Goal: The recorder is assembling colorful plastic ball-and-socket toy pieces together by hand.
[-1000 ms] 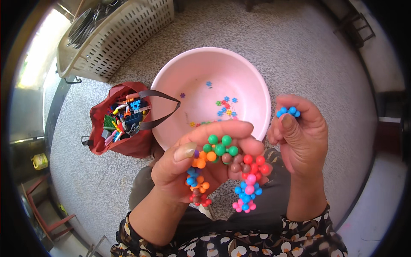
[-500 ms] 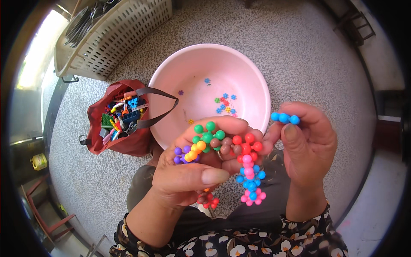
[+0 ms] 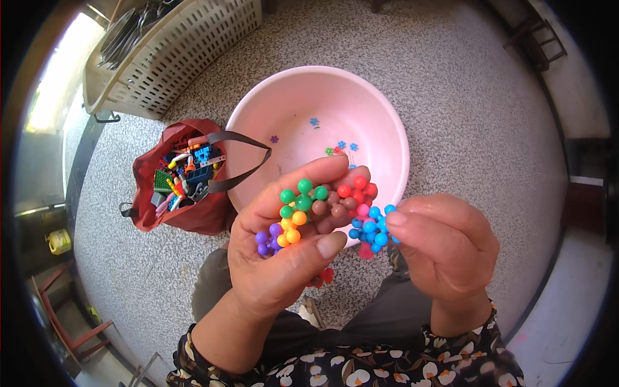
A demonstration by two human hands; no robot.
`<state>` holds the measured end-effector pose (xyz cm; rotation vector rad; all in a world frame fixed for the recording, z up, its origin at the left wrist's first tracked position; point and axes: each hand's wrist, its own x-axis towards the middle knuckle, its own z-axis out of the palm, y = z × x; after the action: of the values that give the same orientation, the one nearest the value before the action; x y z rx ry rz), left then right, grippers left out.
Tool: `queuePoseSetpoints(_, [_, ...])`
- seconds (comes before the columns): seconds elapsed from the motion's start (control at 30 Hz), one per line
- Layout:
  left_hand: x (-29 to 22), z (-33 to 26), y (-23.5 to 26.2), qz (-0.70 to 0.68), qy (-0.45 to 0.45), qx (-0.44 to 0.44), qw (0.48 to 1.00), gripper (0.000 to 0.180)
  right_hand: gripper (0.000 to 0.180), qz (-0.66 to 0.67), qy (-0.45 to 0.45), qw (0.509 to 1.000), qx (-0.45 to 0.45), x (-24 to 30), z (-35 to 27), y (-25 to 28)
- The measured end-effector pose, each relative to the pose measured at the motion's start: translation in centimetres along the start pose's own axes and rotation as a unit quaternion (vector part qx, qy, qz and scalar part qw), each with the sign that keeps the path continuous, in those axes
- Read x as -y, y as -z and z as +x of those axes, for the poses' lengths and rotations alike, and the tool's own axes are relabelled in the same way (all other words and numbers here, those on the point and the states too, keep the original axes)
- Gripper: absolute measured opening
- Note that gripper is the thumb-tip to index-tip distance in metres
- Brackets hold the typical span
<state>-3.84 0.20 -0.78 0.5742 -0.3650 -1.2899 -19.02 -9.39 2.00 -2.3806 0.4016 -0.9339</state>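
A chain of knobbed, flower-shaped plastic linking pieces lies across the fingers of my left hand (image 3: 267, 267), held under the thumb. Along it run a purple piece (image 3: 269, 238), a yellow piece (image 3: 292, 228), a green piece (image 3: 303, 202), a brown piece (image 3: 333, 208) and a red piece (image 3: 358, 192). My right hand (image 3: 451, 248) pinches a blue piece (image 3: 375, 230) against the chain's right end. Pink knobs show beside the blue ones; whether the blue piece is linked there I cannot tell. More red knobs peek out below my left thumb.
Beyond my hands stands a pink basin (image 3: 258, 109) with several small loose flower pieces on its bottom. To its left, a red bag (image 3: 184, 219) of mixed toy parts has a strap hanging over the basin's rim. A cream slotted basket (image 3: 164, 71) is farther back.
My right hand has moved down and left, bringing the blue piece to the chain's end. My left hand has turned and lifted slightly, with the chain's right end now higher.
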Motion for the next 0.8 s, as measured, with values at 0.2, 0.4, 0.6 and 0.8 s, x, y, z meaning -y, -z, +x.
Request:
queuePoseSetpoints(0.2, [-0.1,-0.3,-0.2,0.149,-0.027,-0.02,0.988,0.06,0.025,-0.085,0.072,0.994,0.015,-0.6,-0.3,-0.3])
queuePoseSetpoints(0.4, [0.0,-0.4,-0.2,0.205,-0.036,-0.032,0.978,0.058,0.025,-0.095,0.035,0.995,0.013,-0.4,-0.2,-1.0])
queuePoseSetpoints(0.6, [0.5,-0.2,0.1,0.145,-0.03,-0.044,0.988,0.051,0.027,-0.117,0.037,0.992,0.011,-0.4,-0.3,-1.7])
queuePoseSetpoints(0.8, [0.4,-0.2,0.2,0.101,0.013,-0.081,0.991,0.052,0.028,-0.139,0.073,0.988,-0.003,-1.0,-0.1,-2.2])
